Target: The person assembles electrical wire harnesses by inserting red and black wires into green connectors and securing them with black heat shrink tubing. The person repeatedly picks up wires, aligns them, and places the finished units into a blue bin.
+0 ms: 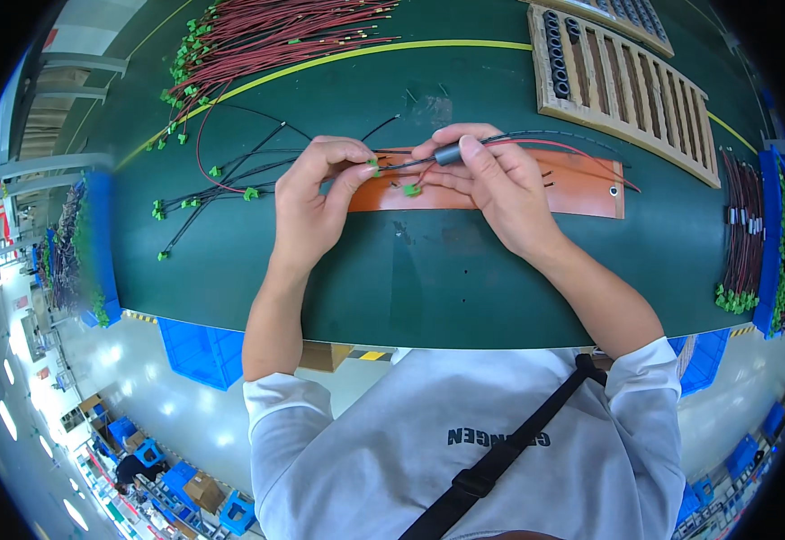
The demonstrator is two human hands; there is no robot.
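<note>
My left hand (313, 193) pinches a small green connector (373, 168) at the end of a black wire. My right hand (505, 184) grips a dark grey cylinder (447, 155), which looks like a ferrite core, between thumb and fingers. Black and red wires run through this cylinder, and their far ends trail to the right. From the red wire (424, 174) another green connector (412, 190) hangs below my right fingers. Both hands hover over an orange-brown board (590, 195) on the green table.
Loose black wires with green connectors (158, 211) lie left of my hands. A pile of red wires (284, 36) fills the far left. At the far right stands a slotted wooden rack (649, 112) with dark cylinders (556, 58). A wire bundle (743, 225) lies near the right edge.
</note>
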